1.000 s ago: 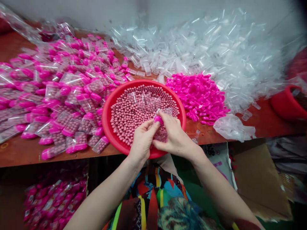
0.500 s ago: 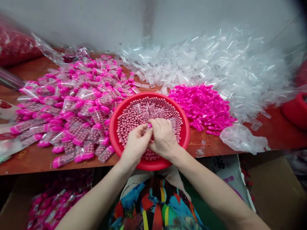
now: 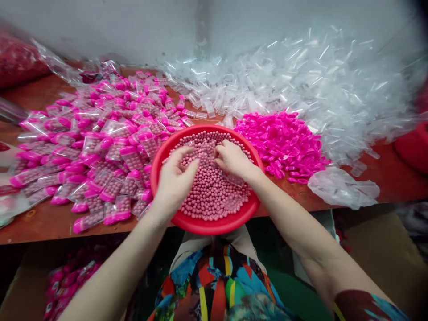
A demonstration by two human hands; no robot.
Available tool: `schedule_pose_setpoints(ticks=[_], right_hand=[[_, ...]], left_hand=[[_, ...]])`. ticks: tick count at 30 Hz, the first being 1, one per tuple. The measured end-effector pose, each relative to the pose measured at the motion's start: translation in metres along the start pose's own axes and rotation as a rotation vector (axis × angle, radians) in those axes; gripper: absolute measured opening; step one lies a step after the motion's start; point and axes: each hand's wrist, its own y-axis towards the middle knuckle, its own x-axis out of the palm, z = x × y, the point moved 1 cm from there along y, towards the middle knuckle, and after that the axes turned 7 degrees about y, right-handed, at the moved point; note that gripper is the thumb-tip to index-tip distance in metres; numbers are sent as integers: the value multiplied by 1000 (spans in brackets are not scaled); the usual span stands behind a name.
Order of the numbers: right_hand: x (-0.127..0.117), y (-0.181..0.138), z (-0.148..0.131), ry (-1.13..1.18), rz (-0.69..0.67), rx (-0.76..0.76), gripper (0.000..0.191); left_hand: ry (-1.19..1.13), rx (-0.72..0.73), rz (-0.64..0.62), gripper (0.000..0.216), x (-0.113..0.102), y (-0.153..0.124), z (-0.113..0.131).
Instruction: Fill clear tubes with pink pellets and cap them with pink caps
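A red plastic basin (image 3: 214,226) full of small pink beads (image 3: 210,196) stands at the table's front edge. Over its left side is my left hand (image 3: 175,180), thumb and fingers apart with nothing visible between them. My right hand (image 3: 236,161) is above the right half of the beads, its fingers curled down; what they hold, if anything, is hidden. Just below that hand, a clear plastic case (image 3: 234,179) lies on the beads. Left of the basin is a heap of bead-filled clear cases with pink caps (image 3: 113,147).
Loose bright pink caps (image 3: 281,145) are piled right of the basin. Behind them spreads a large heap of clear empty cases (image 3: 301,84) against the wall. A crumpled clear bag (image 3: 343,187) lies near the front edge, and a red container (image 3: 414,147) stands far right.
My hands have moved apart from where they met over the basin. The left went left and spread its fingers; the right moved up and right. The small pink piece between them no longer shows.
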Motion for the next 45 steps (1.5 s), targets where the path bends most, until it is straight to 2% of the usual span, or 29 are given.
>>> schedule_pose_setpoints(ticks=[2, 5, 8, 11, 13, 16, 19, 22, 23, 25, 27, 29, 32, 34, 36, 39, 41, 45], right_hand=[[-7, -6, 1, 187, -17, 6, 10], [-21, -22, -2, 423, -6, 11, 13], [-28, -40, -9, 511, 62, -4, 16], [-23, -53, -14, 543, 106, -11, 14], [-18, -60, -16, 614, 142, -35, 12], [-15, -75, -9, 717, 272, -78, 19], [-17, -99, 23, 702, 523, -12, 21], [-13, -126, 82, 590, 767, 287, 30], [-8, -133, 103, 521, 779, 404, 32], [4, -144, 139, 377, 708, 570, 32], [17, -151, 161, 330, 676, 597, 30], [28, -155, 169, 327, 677, 582, 29], [32, -160, 158, 354, 718, 566, 31], [24, -163, 139, 414, 773, 518, 34], [9, -166, 112, 497, 808, 410, 39], [-12, -164, 64, 550, 733, 211, 34], [-20, -159, 34, 577, 701, 137, 28], [-12, -143, -3, 796, 637, 101, 27]], left_hand=[[209, 108, -48, 36, 21, -14, -12], [544, 295, -86, 50, 42, -28, -22], [717, 347, -95, 50, 53, -32, -24], [603, 244, -133, 33, 57, -27, -24], [384, 123, -180, 26, 55, -22, -25], [64, -83, -193, 28, 49, -23, -23], [-122, -241, -156, 36, 44, -36, -14], [-236, -320, -147, 39, 48, -51, -7], [-257, -339, -154, 39, 50, -55, -8], [-278, -371, -174, 40, 55, -58, -11], [-282, -382, -176, 40, 58, -58, -16], [-285, -390, -165, 41, 58, -56, -19], [-303, -422, -181, 41, 57, -54, -20], [-320, -449, -229, 38, 57, -55, -18], [-324, -463, -277, 36, 58, -57, -16], [-323, -468, -340, 35, 60, -61, -14], [-340, -471, -370, 34, 60, -62, -14], [-390, -474, -360, 33, 59, -64, -13]])
